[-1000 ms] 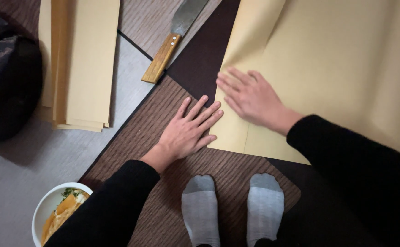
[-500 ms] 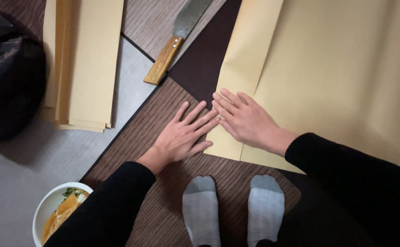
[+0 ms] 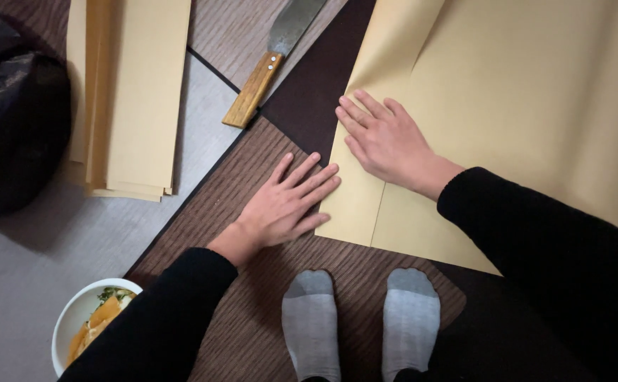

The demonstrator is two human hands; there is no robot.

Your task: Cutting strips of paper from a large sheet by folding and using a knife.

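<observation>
A large tan paper sheet (image 3: pixel 521 106) lies folded on the brown floor mat (image 3: pixel 252 318). My right hand (image 3: pixel 383 138) presses flat on the sheet close to its folded left edge, fingers spread and pointing up-left. My left hand (image 3: pixel 284 205) rests flat on the mat, its fingertips touching the sheet's left edge. Neither hand grips anything. Both arms wear black sleeves.
A knife with a wooden handle (image 3: pixel 256 88) lies above the hands. A stack of cut tan paper strips (image 3: pixel 132 92) sits at the upper left, beside a black plastic bag (image 3: pixel 8 120). A white bowl of food (image 3: pixel 89 325) stands at the lower left. My grey-socked feet (image 3: pixel 362 322) are below.
My right hand has slid up along the sheet's left edge, away from the left hand. The left hand has stayed flat on the mat by the paper's edge.
</observation>
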